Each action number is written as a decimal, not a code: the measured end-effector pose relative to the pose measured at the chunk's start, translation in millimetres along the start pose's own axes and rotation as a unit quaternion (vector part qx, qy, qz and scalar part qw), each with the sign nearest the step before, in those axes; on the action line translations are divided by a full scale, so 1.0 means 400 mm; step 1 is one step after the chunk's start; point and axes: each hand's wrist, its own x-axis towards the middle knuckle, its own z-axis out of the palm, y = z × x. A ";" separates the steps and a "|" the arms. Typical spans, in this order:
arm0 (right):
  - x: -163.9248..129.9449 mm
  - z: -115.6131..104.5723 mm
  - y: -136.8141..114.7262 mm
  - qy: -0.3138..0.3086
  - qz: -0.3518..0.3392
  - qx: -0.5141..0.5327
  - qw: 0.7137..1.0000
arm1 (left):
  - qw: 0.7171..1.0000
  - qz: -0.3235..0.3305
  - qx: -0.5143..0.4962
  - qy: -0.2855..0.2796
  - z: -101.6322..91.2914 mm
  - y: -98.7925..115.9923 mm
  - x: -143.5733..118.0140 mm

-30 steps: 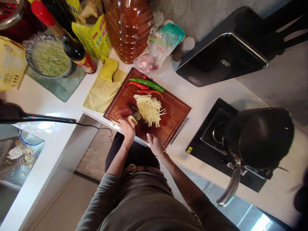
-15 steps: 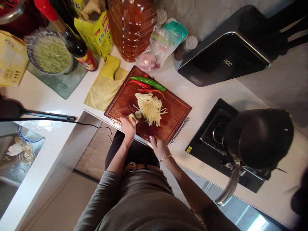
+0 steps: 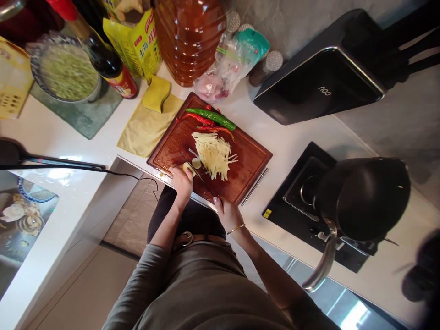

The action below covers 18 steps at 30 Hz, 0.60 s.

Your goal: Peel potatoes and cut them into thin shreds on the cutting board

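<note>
My left hand [image 3: 182, 183] is closed around a pale yellow root piece [image 3: 188, 169] at the near left side of the wooden cutting board [image 3: 240, 181]. In my right hand [image 3: 227, 213] is a knife [image 3: 205, 184], its dark blade seen almost edge-on and reaching across to the root piece. One round slice [image 3: 196, 163] lies beside the blade. A heap of thin pale strips [image 3: 213, 155] covers the board's middle. Behind the heap are a green chili [image 3: 213, 118] and several red chilies [image 3: 197, 119]. The knife's handle is mostly hidden by my fingers.
A yellow cloth [image 3: 137, 133] lies left of the board. Behind stand a sauce bottle [image 3: 110, 68], a large oil jug [image 3: 189, 41] and bagged meat [image 3: 210, 87]. A knife block [image 3: 316, 87] and a dark pot [image 3: 374, 197] on the stove are to the right.
The view has shifted slightly. The knife blade shows as a longer, clearer line beside the root piece. Both hands keep nearly the same places and grips.
</note>
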 end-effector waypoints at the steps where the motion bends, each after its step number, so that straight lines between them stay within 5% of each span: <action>1: 0.003 0.001 -0.003 -0.002 0.002 -0.001 1.000 | 1.000 -0.001 0.002 -0.002 -0.001 0.001 0.000; 10: 0.094 0.060 0.007 -0.012 0.035 0.019 0.999 | 0.999 -0.011 0.027 -0.019 0.003 -0.001 -0.003; 18: 0.043 0.035 0.007 0.031 -0.003 0.054 0.998 | 1.000 0.010 0.017 -0.008 0.000 -0.003 -0.001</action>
